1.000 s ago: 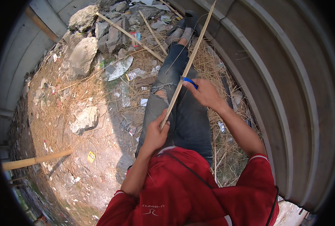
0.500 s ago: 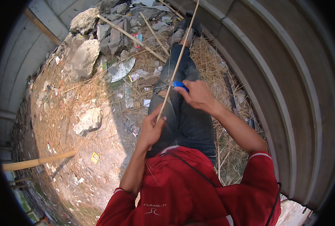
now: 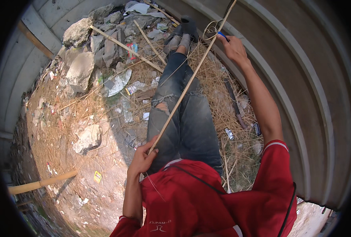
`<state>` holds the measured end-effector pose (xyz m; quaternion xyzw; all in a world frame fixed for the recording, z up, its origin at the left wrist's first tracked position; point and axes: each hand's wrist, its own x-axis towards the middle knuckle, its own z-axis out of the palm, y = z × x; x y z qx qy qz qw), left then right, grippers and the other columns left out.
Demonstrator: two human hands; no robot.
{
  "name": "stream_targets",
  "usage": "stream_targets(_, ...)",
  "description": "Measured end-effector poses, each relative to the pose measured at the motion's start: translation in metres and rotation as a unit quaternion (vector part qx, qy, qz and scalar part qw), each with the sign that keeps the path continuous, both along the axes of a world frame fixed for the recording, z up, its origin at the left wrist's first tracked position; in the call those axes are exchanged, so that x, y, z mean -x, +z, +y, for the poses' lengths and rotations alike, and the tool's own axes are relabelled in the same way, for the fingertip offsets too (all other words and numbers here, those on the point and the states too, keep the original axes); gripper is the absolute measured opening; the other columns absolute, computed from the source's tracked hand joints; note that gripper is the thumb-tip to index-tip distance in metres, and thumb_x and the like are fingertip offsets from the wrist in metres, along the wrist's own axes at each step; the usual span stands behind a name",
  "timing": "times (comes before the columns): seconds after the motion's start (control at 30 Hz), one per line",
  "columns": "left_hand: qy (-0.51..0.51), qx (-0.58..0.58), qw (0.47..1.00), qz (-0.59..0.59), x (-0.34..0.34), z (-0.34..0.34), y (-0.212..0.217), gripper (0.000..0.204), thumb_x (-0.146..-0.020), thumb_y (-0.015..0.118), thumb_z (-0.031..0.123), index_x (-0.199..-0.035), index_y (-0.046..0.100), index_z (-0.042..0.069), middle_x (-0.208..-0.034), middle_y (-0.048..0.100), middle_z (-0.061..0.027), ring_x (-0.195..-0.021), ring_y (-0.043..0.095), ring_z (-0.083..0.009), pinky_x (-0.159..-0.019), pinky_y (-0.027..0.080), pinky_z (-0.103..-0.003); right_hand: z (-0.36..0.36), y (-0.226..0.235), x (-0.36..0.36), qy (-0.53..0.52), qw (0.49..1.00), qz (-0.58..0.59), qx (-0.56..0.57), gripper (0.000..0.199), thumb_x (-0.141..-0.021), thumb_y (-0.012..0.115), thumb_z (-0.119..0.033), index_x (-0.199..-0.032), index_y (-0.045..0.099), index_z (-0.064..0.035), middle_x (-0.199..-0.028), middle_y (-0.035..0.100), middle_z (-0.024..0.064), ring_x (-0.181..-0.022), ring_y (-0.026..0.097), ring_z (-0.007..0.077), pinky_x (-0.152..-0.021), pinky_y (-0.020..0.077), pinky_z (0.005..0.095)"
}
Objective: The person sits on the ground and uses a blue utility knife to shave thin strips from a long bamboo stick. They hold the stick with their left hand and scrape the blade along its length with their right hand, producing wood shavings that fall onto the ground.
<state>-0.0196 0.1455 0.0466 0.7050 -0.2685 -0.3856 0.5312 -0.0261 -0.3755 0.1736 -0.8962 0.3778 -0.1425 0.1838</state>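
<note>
I sit with my legs in torn grey jeans (image 3: pixel 183 118) stretched out over dry straw. A long thin bamboo strip (image 3: pixel 187 85) runs from near my chest up and away past my feet. My left hand (image 3: pixel 143 158) grips its near end. My right hand (image 3: pixel 232 47), arm stretched far forward, holds a small blue-handled tool (image 3: pixel 222 35) against the strip, where thin shavings curl (image 3: pixel 211 29).
Grey stones and rubble (image 3: pixel 80 67) lie at the upper left with litter and loose sticks (image 3: pixel 126 47). A thick bamboo pole (image 3: pixel 41 183) lies at the lower left. A dark knife-like tool (image 3: pixel 234 102) rests in the straw by my right leg. A ribbed curved wall (image 3: pixel 302 98) rises on the right.
My right hand with the blue tool has slid far forward along the strip, from above my thigh to beyond my feet. My left hand has kept its grip on the near end.
</note>
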Motion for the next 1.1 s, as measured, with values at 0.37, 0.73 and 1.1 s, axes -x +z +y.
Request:
stream_targets(0.37, 0.004, -0.004, 0.994, -0.113, 0.005, 0.048, -0.05, 0.053, -0.083, 0.065, -0.001, -0.136, 0.063, -0.003, -0.11, 0.076, -0.0205, -0.098, 0.071, -0.0135, -0.087, 0.053, -0.026, -0.097, 0.043, 0.03, -0.085, 0.978, -0.146, 0.12, 0.071, -0.099, 0.049, -0.063, -0.09, 0.069, 0.0045, -0.083, 0.069, 0.023, -0.084, 0.061, 0.0427, -0.079, 0.0459, 0.0482)
stream_targets(0.73, 0.041, 0.015, 0.976, -0.213, -0.007, 0.046, -0.037, 0.056, -0.074, 0.069, 0.003, -0.13, 0.067, 0.001, -0.079, 0.071, -0.0174, -0.065, 0.067, -0.013, -0.065, 0.052, -0.029, -0.059, 0.045, 0.009, 0.003, 0.805, -0.537, -0.251, 0.036, -0.102, 0.061, -0.04, -0.107, 0.069, -0.0047, -0.061, 0.041, -0.0044, -0.048, 0.035, 0.0069, -0.045, 0.0268, 0.026)
stream_targets(1.1, 0.065, -0.008, 0.965, -0.254, -0.018, -0.021, 0.016, 0.024, -0.082, 0.078, 0.017, -0.097, 0.064, 0.004, -0.067, 0.064, -0.0129, -0.057, 0.065, -0.0275, -0.056, 0.049, -0.034, 0.035, 0.032, -0.007, 0.101, 0.753, -0.492, -0.424, 0.028, -0.099, 0.067, -0.03, -0.11, 0.067, -0.0042, -0.059, 0.039, -0.0069, -0.045, 0.034, 0.0044, -0.043, 0.0292, 0.0247)
